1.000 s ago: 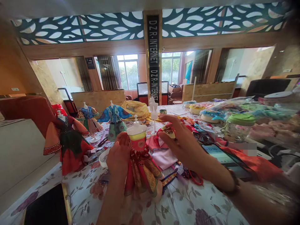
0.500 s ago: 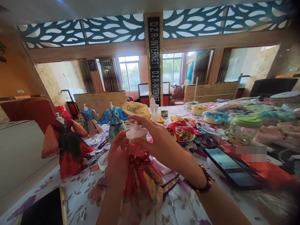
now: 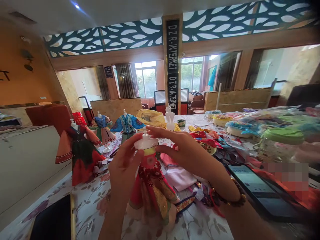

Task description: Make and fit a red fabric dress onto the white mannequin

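A small white dress-form doll (image 3: 146,144) stands upright in front of me, in a pink strapless bodice with a yellow top edge and a full red-and-gold skirt (image 3: 152,191). My left hand (image 3: 127,156) curves round the doll's left side, its thumb against the bodice and its fingers at the shoulder. On the other side, my right hand (image 3: 180,145) is spread, fingertips by the doll's neck and thumb apart from the fingers near the bodice's edge. Behind my left hand stand dressed doll forms, one in a red-and-dark-green gown (image 3: 83,150) and one in a blue jacket (image 3: 127,123).
A bare white doll form (image 3: 170,116) stands further back. Fabric scraps (image 3: 180,176) lie to the right, with a phone (image 3: 260,190) propped up and a green-lidded jar (image 3: 280,146) beyond. Another dark-screened device (image 3: 53,218) lies at front left on the flowered tablecloth (image 3: 92,203).
The view has turned a little left. My right thumb has come off the front of the bodice and the hand has opened outward. My left thumb now rests at the bodice's side.
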Demonstrator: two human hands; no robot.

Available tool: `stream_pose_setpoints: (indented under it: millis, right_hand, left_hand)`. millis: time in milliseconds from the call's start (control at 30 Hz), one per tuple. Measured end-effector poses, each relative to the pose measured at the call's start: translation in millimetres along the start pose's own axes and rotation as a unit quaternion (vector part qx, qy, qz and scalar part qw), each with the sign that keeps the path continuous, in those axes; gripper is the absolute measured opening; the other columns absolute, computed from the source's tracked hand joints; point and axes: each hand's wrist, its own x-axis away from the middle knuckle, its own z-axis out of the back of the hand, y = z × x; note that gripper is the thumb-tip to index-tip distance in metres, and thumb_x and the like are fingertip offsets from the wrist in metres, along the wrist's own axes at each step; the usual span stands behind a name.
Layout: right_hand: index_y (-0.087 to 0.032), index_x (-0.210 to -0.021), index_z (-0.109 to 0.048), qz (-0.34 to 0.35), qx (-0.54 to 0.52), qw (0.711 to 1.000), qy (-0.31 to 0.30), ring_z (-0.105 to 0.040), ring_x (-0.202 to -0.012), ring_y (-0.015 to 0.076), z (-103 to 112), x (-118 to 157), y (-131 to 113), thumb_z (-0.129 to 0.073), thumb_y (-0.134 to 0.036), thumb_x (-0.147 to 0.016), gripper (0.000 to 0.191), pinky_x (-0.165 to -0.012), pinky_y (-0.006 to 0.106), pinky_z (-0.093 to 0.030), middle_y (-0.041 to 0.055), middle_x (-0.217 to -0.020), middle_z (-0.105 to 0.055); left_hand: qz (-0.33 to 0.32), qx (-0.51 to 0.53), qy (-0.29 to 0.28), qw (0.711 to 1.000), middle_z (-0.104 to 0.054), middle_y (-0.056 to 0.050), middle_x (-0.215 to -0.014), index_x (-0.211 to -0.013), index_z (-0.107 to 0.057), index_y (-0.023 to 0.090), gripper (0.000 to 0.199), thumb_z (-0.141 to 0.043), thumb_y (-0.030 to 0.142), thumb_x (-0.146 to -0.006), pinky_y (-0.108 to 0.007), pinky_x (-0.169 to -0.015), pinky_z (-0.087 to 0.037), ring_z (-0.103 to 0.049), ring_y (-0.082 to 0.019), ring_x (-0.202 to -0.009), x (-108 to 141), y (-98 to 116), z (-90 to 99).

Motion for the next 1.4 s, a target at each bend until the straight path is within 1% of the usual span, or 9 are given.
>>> stream_pose_setpoints:
  millis: [200,333,467,633,733,967,1100,1267,1400]
  right_hand:
    - [-0.028,-0.137,-0.044,0.007,0.001,1.0,-0.006,-0.058,-0.114,0.0147,3.1,-0.6,0.4,-0.057,-0.01,-0.087,0.055,-0.096,0.029,-0.048,-0.0042,-0.121,-0.064]
    - [-0.026,-0.134,-0.049,0.008,0.017,1.0,0.008,-0.062,-0.107,0.0154,1.5,-1.4,0.2,-0.06,-0.014,-0.087,0.05,-0.092,0.028,-0.049,-0.0038,-0.116,-0.067]
    - [-0.028,-0.13,-0.052,0.01,0.021,0.999,0.031,-0.065,-0.101,0.0154,-4.2,-2.8,2.1,-0.064,-0.016,-0.085,0.047,-0.089,0.027,-0.05,-0.0038,-0.109,-0.07]
    - [-0.025,-0.125,-0.056,0.003,-0.001,0.999,0.053,-0.066,-0.096,0.0112,-8.9,-5.3,5.0,-0.064,-0.012,-0.084,0.044,-0.086,0.021,-0.05,-0.0037,-0.103,-0.072]
    - [-0.024,-0.123,-0.057,-0.004,-0.007,0.998,0.056,-0.066,-0.096,0.0103,-9.7,-6.0,5.4,-0.065,-0.012,-0.083,0.043,-0.088,0.02,-0.049,-0.0031,-0.102,-0.072]
    - [-0.022,-0.118,-0.06,-0.034,-0.006,0.996,0.082,-0.067,-0.091,0.0115,-13.8,-6.2,-0.5,-0.067,-0.009,-0.08,0.041,-0.083,0.021,-0.051,-0.002,-0.095,-0.073]
    - [-0.022,-0.117,-0.06,-0.038,0.002,0.995,0.09,-0.068,-0.09,0.0128,-14.7,-6.3,-3.6,-0.067,-0.009,-0.079,0.041,-0.082,0.023,-0.051,-0.0012,-0.094,-0.073]
    - [-0.023,-0.115,-0.061,-0.039,-0.001,0.994,0.099,-0.068,-0.089,0.0132,-15.2,-6.0,-2.4,-0.066,-0.009,-0.079,0.039,-0.081,0.023,-0.052,-0.0016,-0.092,-0.074]
    - [-0.025,-0.119,-0.059,-0.024,-0.02,0.997,0.074,-0.067,-0.093,0.0141,-12.5,-5.1,1.9,-0.063,-0.015,-0.084,0.037,-0.085,0.026,-0.052,-0.0015,-0.098,-0.073]
  left_hand:
    - [0.015,-0.089,-0.032,0.995,-0.069,0.005,-0.113,-0.104,-0.07,0.034,0.023,-0.067,0.026,-0.082,-0.023,-0.095,-0.05,-0.062,-0.015,-0.109,-0.3,14.0,8.1]
    - [0.025,-0.092,-0.063,0.993,-0.07,0.006,-0.109,-0.103,-0.069,0.034,0.022,-0.066,0.026,-0.083,-0.017,-0.089,-0.052,-0.065,-0.011,-0.103,-3.9,21.5,15.2]
    - [0.034,-0.109,-0.084,0.99,-0.071,0.005,-0.104,-0.098,-0.07,0.03,0.019,-0.068,0.025,-0.081,-0.013,-0.086,-0.051,-0.065,-0.01,-0.099,-9.7,26.3,20.0]
    - [0.039,-0.079,-0.083,0.993,-0.073,0.004,-0.099,-0.095,-0.068,0.027,0.018,-0.07,0.02,-0.078,-0.014,-0.083,-0.052,-0.067,-0.009,-0.095,-14.0,23.5,20.5]
    - [0.01,-0.077,-0.075,0.994,-0.073,0.005,-0.097,-0.095,-0.067,0.026,0.018,-0.068,0.017,-0.08,-0.014,-0.083,-0.052,-0.067,-0.009,-0.093,-13.7,19.3,17.9]
    - [-0.06,-0.134,-0.058,0.988,-0.07,0.005,-0.102,-0.102,-0.064,0.029,0.021,-0.06,0.015,-0.086,-0.018,-0.088,-0.05,-0.064,-0.009,-0.098,-7.8,13.1,14.1]
    - [-0.07,-0.155,-0.048,0.984,-0.069,0.003,-0.104,-0.103,-0.064,0.028,0.021,-0.057,0.015,-0.088,-0.022,-0.089,-0.05,-0.064,-0.011,-0.1,-5.4,11.2,14.2]
    - [-0.065,-0.142,-0.061,0.986,-0.068,0.002,-0.105,-0.103,-0.063,0.026,0.021,-0.057,0.014,-0.087,-0.024,-0.089,-0.051,-0.064,-0.012,-0.1,-7.1,10.5,14.4]
    - [-0.04,-0.104,-0.081,0.99,-0.068,0.0,-0.108,-0.104,-0.061,0.025,0.018,-0.055,0.017,-0.089,-0.025,-0.091,-0.05,-0.063,-0.013,-0.104,-7.1,12.6,17.6]
